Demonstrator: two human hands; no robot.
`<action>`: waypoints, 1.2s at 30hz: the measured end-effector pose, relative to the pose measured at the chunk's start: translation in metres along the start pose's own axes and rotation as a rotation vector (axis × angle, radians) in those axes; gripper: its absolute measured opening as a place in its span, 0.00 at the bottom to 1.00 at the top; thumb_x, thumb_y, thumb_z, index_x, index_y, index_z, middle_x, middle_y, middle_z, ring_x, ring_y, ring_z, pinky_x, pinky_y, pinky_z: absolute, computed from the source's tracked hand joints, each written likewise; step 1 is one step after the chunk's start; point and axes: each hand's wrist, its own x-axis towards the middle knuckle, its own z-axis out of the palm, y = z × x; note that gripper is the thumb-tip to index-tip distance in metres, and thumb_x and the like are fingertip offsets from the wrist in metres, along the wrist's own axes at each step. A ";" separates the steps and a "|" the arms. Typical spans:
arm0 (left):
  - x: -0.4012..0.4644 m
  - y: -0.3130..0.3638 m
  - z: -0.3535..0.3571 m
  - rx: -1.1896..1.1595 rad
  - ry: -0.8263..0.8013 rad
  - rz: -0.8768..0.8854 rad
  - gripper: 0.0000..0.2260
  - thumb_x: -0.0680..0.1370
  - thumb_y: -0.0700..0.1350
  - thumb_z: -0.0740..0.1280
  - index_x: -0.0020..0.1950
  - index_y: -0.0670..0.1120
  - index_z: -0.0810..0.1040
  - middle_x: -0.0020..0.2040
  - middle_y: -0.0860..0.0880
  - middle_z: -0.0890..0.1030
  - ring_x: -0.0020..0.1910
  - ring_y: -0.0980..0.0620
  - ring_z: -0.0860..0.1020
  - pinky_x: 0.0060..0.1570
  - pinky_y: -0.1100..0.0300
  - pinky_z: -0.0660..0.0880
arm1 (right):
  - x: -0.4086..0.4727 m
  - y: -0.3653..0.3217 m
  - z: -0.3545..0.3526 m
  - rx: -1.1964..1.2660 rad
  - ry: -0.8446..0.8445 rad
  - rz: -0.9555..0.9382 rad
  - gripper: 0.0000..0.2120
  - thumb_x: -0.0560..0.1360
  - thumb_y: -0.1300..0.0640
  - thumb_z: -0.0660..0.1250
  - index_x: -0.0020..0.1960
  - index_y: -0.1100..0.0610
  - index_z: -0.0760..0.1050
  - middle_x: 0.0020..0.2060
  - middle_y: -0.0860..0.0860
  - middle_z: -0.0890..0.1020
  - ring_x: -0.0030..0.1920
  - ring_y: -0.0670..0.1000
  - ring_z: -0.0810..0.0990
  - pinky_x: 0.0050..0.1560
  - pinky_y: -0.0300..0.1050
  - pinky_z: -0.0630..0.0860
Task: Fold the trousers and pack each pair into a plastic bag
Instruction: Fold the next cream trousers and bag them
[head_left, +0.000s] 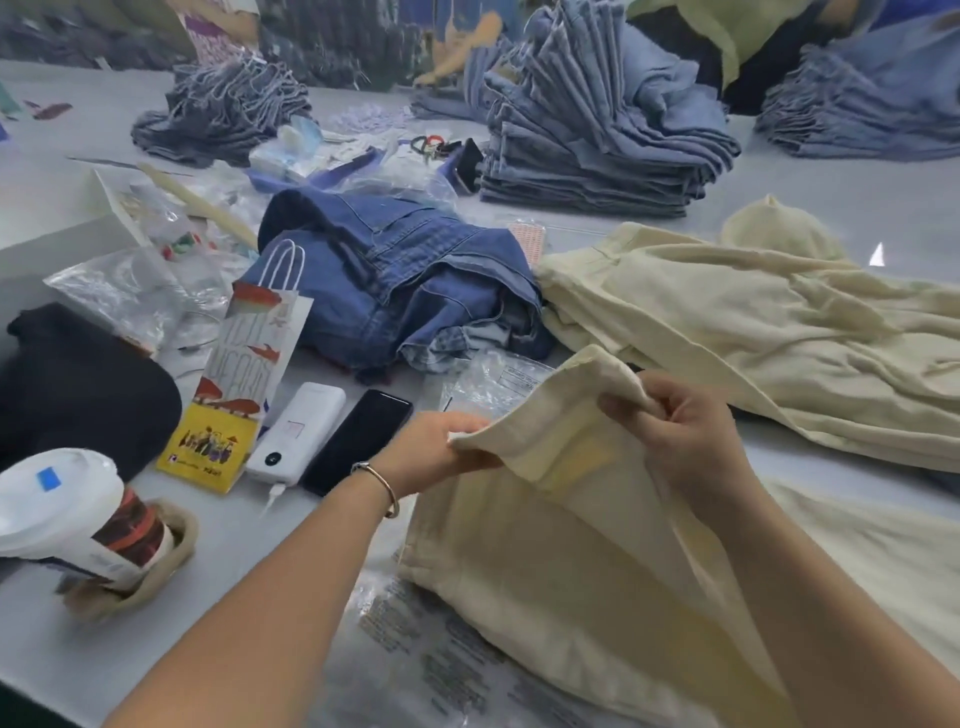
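Note:
A pair of cream trousers (561, 551) is lifted off the table in front of me. My left hand (436, 452) pinches its upper hem at the left end. My right hand (680, 415) grips the same hem at the right, fingers closed on the cloth. The fabric hangs down between my arms. Under it lies a clear plastic bag (431, 660) with printed text, flat on the table. A second piece of cream trousers (753, 332) sprawls unfolded further back on the right.
Crumpled blue jeans (405, 280) lie centre-back. Stacks of folded denim (597, 140) stand behind. On the left are a black phone (358, 441), a white power bank (296, 431), a printed paper bag (234, 389), a lidded cup (67, 514), a dark garment (67, 389) and loose plastic bags (135, 291).

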 end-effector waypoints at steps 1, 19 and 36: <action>0.001 0.003 -0.007 -0.025 -0.017 -0.002 0.06 0.68 0.53 0.77 0.42 0.58 0.83 0.40 0.63 0.82 0.41 0.66 0.78 0.45 0.66 0.73 | 0.006 -0.003 -0.005 -0.001 0.014 -0.014 0.05 0.74 0.58 0.71 0.43 0.61 0.80 0.33 0.51 0.75 0.36 0.48 0.71 0.39 0.44 0.66; 0.024 -0.019 0.002 -0.052 0.279 -0.113 0.11 0.70 0.60 0.73 0.43 0.55 0.79 0.38 0.57 0.79 0.35 0.60 0.76 0.36 0.66 0.71 | 0.057 -0.027 -0.012 -0.853 0.173 -0.322 0.07 0.79 0.53 0.62 0.44 0.55 0.73 0.33 0.56 0.78 0.35 0.61 0.75 0.32 0.49 0.67; -0.035 -0.041 0.017 -0.538 0.102 -0.374 0.17 0.72 0.36 0.72 0.60 0.45 0.77 0.54 0.42 0.83 0.52 0.44 0.83 0.52 0.46 0.79 | -0.104 0.088 0.101 -1.096 -0.352 -0.425 0.32 0.60 0.53 0.59 0.64 0.52 0.77 0.62 0.61 0.76 0.64 0.61 0.70 0.63 0.67 0.66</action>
